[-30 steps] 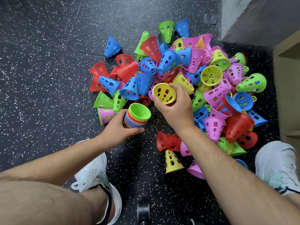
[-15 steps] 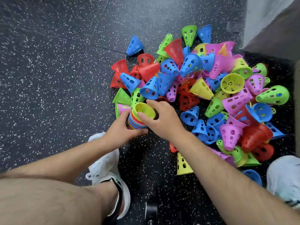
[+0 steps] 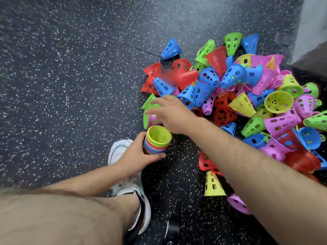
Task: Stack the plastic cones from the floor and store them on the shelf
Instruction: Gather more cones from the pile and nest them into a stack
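Note:
My left hand [image 3: 137, 153] grips a stack of nested cones [image 3: 157, 141], rims up, with a yellow cone on top. It sits low, near the floor. My right hand [image 3: 170, 114] is stretched out above and beyond the stack, fingers straight and empty, over a green cone [image 3: 150, 103] at the near left edge of the pile. The pile of loose cones [image 3: 238, 96] in red, blue, green, yellow and pink spreads across the dark speckled floor to the right.
My left shoe [image 3: 127, 183] stands just below the stack. A yellow cone [image 3: 213, 184] and a pink cone [image 3: 238, 204] lie apart under my right forearm. A grey wall base [image 3: 309, 32] stands at the top right. Bare floor [image 3: 70, 76] extends to the left.
My right hand set the yellow cone into the stack, let go, and has moved up and away toward the green cone. The left hand keeps hold of the stack.

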A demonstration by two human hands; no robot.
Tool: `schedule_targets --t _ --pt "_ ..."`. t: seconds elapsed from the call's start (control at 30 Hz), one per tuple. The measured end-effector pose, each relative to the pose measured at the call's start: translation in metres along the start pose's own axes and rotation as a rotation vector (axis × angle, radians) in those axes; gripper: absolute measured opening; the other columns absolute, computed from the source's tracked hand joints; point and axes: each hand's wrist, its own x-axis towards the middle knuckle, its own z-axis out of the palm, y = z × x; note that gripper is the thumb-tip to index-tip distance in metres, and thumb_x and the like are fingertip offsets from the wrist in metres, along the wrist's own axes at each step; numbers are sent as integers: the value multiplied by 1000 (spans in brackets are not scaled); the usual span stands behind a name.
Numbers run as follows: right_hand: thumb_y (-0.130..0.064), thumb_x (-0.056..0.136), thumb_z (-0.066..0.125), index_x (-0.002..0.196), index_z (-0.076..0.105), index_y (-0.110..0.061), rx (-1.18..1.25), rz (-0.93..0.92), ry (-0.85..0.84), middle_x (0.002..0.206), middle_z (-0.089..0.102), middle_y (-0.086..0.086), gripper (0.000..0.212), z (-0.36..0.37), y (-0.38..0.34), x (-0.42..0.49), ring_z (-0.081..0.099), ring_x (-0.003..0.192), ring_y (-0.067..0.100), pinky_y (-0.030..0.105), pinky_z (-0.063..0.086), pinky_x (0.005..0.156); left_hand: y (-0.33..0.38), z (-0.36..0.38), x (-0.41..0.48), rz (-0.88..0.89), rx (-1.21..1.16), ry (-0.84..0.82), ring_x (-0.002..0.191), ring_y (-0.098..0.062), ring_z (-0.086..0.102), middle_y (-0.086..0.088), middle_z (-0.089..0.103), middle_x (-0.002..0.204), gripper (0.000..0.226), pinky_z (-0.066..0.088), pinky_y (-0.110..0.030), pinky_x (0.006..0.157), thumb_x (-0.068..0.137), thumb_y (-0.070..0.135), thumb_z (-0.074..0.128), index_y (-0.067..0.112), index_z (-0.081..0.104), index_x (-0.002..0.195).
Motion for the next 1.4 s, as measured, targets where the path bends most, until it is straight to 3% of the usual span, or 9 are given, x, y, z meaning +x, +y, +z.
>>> schedule_targets --t 0.17,0.3,0.47,0.6,0.73,0.97,1.13,1.3,1.4 --pt "-17 90 60 125 66 -36 -183 -121 -163 144 48 1 41 -2 -9 20 43 127 30 42 34 98 -5 -3 0 -14 -1 1 100 -1 67 11 70 108 67 51 -24 93 66 34 97 28 54 118" --pt "-21 87 67 105 74 -23 -138 -116 -49 124 60 8 19 3 -9 18 51 117 35 44 38 90 -4 -4 1 -21 35 0 104 -4 68 10 70 111 77 53 -28 95 58 56 91 28 54 120" --pt "-18 91 59 98 70 -14 23 11 153 101 66 8 13 -5 4 2 59 96 35 47 48 82 -2 -5 1 -44 77 -2 99 4 65 11 69 110 69 48 -15 88 68 39 95 23 55 122" --pt "-15 96 58 107 69 -8 235 220 360 104 71 8 17 -20 3 -23 61 99 34 46 48 88 1 -6 2 -54 77 6 98 8 63 13 68 111 69 45 -8 83 68 40 94 23 56 123" --pt "-15 95 60 111 70 -6 334 261 474 105 73 7 21 -23 -1 -46 64 99 28 35 47 90 2 -4 2 -71 67 15 92 11 64 13 70 107 64 44 -6 79 70 36 93 24 57 121" --pt "-16 95 62 109 72 -10 379 153 367 108 73 4 19 -6 -20 -67 66 101 28 40 52 91 5 -2 3 -73 25 29 96 1 68 10 73 107 67 50 -16 84 65 47 95 24 59 117" --pt "-27 96 60 121 68 -19 476 194 177 120 69 -5 28 9 -30 -82 60 115 13 29 45 101 1 -4 6 -68 20 44 99 -7 70 9 74 107 74 55 -29 91 60 55 93 25 61 119" --pt "-17 99 52 133 60 -15 440 314 289 137 60 -2 35 7 -20 -72 54 127 15 38 45 105 6 -2 4 -69 62 32 97 1 68 13 72 107 66 51 -19 89 64 48 92 26 59 117" --pt "-14 101 46 150 42 -18 265 375 141 156 40 -3 49 3 -14 -53 51 132 23 42 46 103 10 -2 2 -64 72 22 95 5 67 15 72 105 65 47 -9 82 61 51 88 28 59 115"
